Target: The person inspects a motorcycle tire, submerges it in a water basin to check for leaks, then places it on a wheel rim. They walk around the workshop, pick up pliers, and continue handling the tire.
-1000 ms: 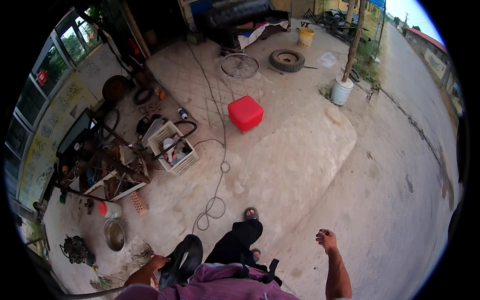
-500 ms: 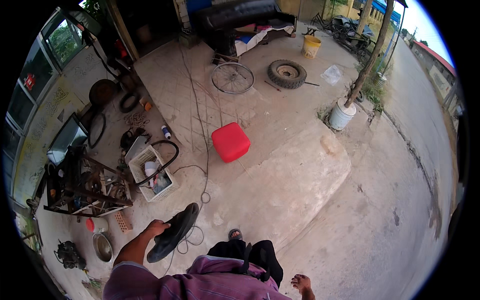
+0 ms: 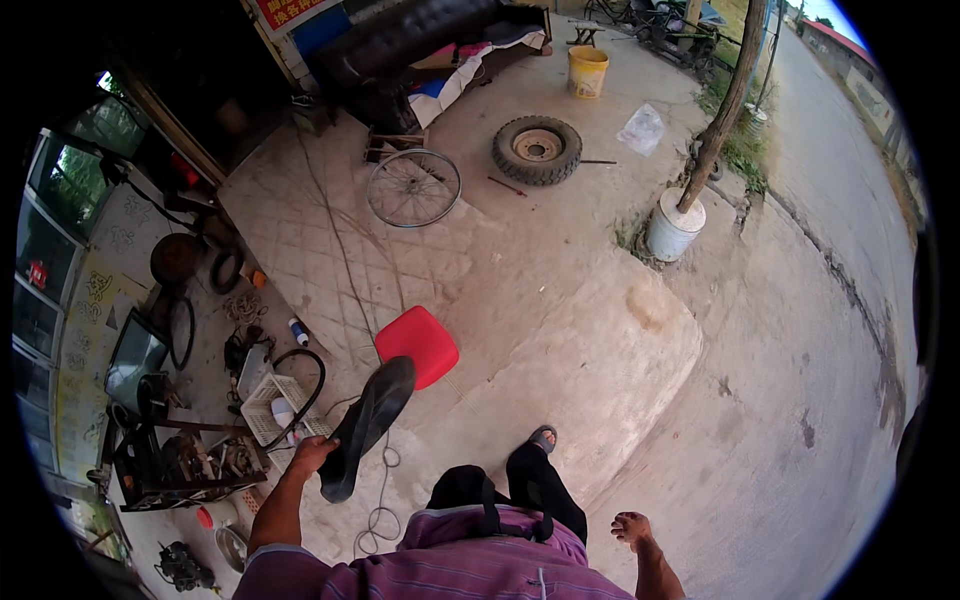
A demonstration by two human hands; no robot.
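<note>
Black, rubbery-looking tube loop (image 3: 365,425), dark and smooth, pressed into a long narrow shape, held up in the air, slanting away toward the right, lower left edge gripped by the left hand (image 3: 314,455)

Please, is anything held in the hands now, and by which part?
Left hand: a black rubber tube, gripped at its left edge, in the lower half. Right hand: nothing seen.

Left hand (image 3: 314,454) grips a black rubber tube (image 3: 366,420) near a red stool (image 3: 425,343)

Open-air workshop: tyre (image 3: 570,156), spoked wheel (image 3: 413,186)
</note>
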